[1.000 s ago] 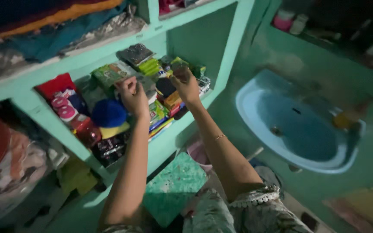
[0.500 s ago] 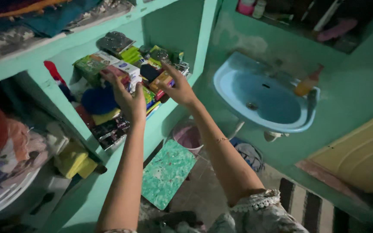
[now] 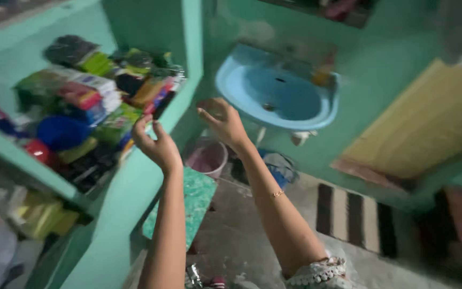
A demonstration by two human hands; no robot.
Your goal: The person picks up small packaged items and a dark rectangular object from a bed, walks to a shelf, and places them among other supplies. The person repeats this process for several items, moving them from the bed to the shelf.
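Left of the left hand (image 3: 156,145), green, red, white and blue packets (image 3: 89,93) lie heaped on the turquoise shelf (image 3: 151,134), while both raised hands, the right hand (image 3: 224,122) nearer the blue basin (image 3: 274,93), show a released grip with fingers spread, holding nothing.

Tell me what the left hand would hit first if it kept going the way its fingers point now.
Probably the stacked packets at the shelf's front edge; the left hand points up and left toward them. Depth is unclear.
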